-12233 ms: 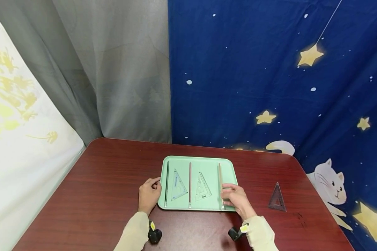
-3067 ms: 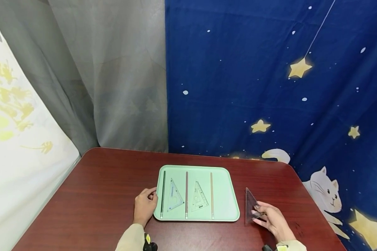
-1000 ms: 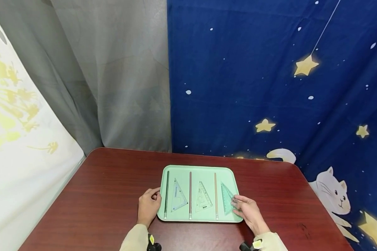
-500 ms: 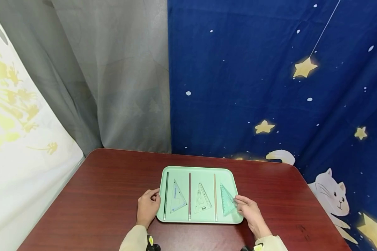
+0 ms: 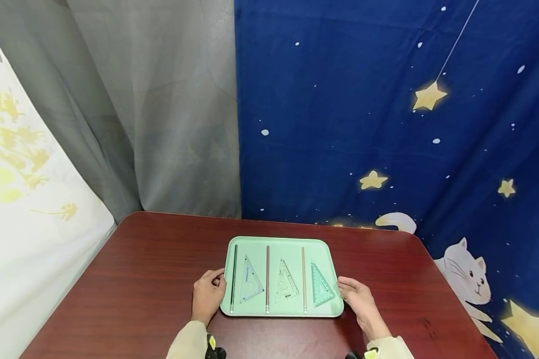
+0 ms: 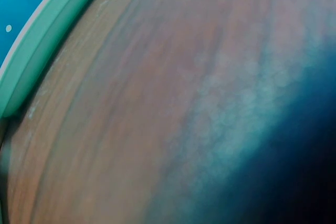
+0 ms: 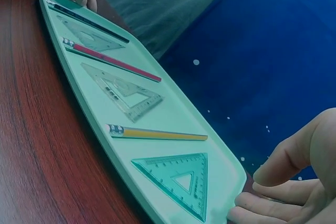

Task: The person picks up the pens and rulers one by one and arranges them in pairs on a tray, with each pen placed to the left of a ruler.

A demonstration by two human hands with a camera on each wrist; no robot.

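Observation:
On the table lies a pale green tray (image 5: 325,252). From left to right it holds a black pencil (image 5: 233,279), a clear set square (image 5: 247,273), a red pencil (image 5: 267,279), a second clear set square (image 5: 283,273), a yellow pencil (image 5: 304,279) and a green-tinted set square (image 5: 317,287). My left hand (image 5: 206,296) grips the tray's left rim with bent fingers. Close by the right rim is my right hand (image 5: 358,300), its fingers loosely extended and its thumb (image 7: 278,166) apart from them, with nothing in it.
The dark red-brown table (image 5: 161,259) extends around the tray. Behind it hang a grey curtain (image 5: 184,109) and a blue star-patterned cloth (image 5: 323,109), with a white cloth (image 5: 40,224) at the left.
The right hand moved the yellow pencil left in the tray, picked the set square off the table at right, laid it beside that pencil and released it. The left hand stays at the rim.

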